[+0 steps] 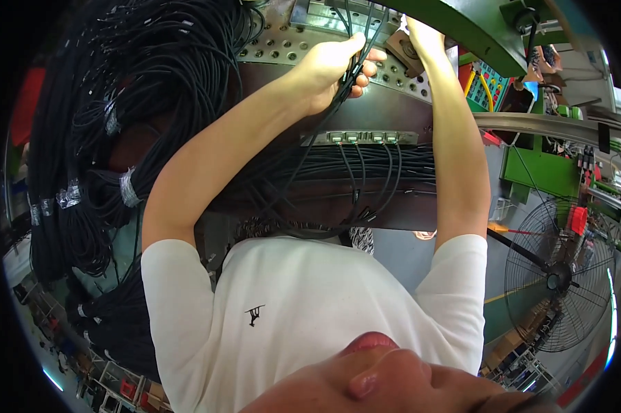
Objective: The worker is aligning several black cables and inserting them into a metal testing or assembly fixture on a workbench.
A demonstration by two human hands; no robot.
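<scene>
Left hand [332, 66] at twelve o'clock, fingers curled round thin black flexible cables [339, 98] running up past the thumb. Right hand [422, 32] at one o'clock, fingertips hidden, grip can't be told. Good handling likely means keeping the cables parallel, untwisted, unkinked.

I can read no words, numbers or signs here. My white shirt [324, 289] carries a small black figure-like emblem [255, 315] on its chest, a drawn mark I can't make out in detail. Tiny pale marks [186, 25] show on the black cables [193, 69] heaped to my left, too small to read. The green control panel [489, 86] to my right has rows of coloured spots; any lettering there is too small to tell.
</scene>
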